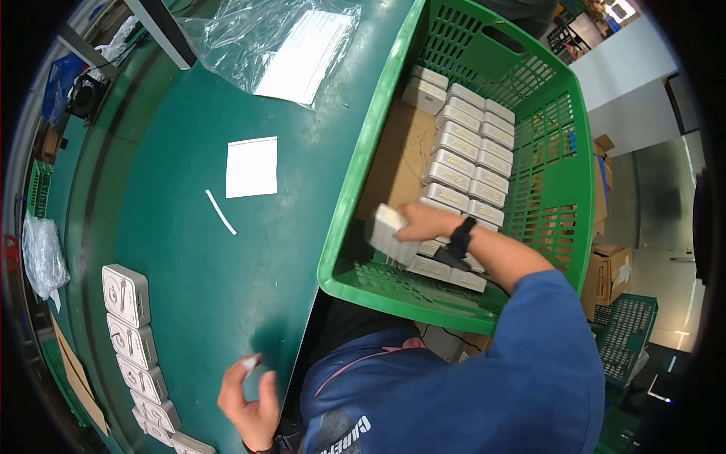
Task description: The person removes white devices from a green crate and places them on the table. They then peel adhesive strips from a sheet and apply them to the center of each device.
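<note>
My right hand (429, 222) reaches into a large green plastic crate (370, 144) and grips a small white box (390, 240) near the crate's front left corner. The held box is tilted and slightly blurred. Beside it, rows of similar white boxes (452, 170) with pale gold lettering stand packed on brown cardboard (404, 144). My left hand (253, 405) hovers at the green table's near edge, thumb and fingers apart, holding nothing I can see. Something white (249, 364) covers one of its fingertips.
White boxes with printed drawings (130, 340) line the table's left side. On the green table (174, 197) lie a white paper square (252, 167), a thin white strip (221, 213) and a clear plastic bag (234, 45) with a printed sheet (306, 57). Cardboard cartons (612, 272) stand right of the crate.
</note>
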Tool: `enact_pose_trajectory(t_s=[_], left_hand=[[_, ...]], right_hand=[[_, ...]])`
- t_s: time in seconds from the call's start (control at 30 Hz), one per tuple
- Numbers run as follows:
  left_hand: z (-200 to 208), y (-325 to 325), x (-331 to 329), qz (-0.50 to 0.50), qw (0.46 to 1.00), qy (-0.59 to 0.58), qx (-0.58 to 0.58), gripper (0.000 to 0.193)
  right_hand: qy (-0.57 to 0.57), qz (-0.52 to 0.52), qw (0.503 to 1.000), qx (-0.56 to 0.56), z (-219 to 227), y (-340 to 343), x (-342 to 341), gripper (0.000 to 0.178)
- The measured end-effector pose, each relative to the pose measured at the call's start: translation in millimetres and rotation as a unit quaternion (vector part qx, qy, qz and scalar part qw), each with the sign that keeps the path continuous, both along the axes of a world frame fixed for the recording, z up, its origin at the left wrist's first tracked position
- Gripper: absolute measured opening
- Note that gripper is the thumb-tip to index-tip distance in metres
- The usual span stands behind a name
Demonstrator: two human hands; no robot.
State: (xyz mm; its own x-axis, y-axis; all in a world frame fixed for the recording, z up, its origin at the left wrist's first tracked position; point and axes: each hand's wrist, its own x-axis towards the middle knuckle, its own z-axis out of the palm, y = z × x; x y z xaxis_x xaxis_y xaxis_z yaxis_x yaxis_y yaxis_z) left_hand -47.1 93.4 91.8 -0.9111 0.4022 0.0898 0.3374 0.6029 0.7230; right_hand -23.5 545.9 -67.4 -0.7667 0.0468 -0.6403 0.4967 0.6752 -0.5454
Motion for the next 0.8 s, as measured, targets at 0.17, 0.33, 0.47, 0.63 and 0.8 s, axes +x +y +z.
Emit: enact_pose_trajectory(t_s=[0.17,0.33,0.47,0.63,0.8], left_hand=[[9.2,72.0,-8.9,-0.165,0.973,-0.153,0.047,0.066],[22.0,143.1,10.3,-0.112,0.837,-0.343,0.412,0.085],[21.6,138.8,2.6,-0.056,0.790,-0.449,0.414,0.088],[10.3,72.4,3.6,0.027,0.784,-0.464,0.411,0.086],[-8.3,-16.3,3.5,0.151,0.808,-0.313,0.475,0.071]], right_hand=[[0.086,-0.100,0.984,-0.120,162.3,36.0,18.4,0.054],[0.157,-0.112,0.910,-0.367,241.9,-25.3,29.0,0.062],[0.163,-0.015,0.889,-0.427,233.4,-68.7,22.8,0.063],[0.134,-0.071,0.948,-0.280,162.0,-16.9,-12.0,0.048],[0.119,0.032,0.990,0.062,-56.5,40.4,43.5,0.051]])
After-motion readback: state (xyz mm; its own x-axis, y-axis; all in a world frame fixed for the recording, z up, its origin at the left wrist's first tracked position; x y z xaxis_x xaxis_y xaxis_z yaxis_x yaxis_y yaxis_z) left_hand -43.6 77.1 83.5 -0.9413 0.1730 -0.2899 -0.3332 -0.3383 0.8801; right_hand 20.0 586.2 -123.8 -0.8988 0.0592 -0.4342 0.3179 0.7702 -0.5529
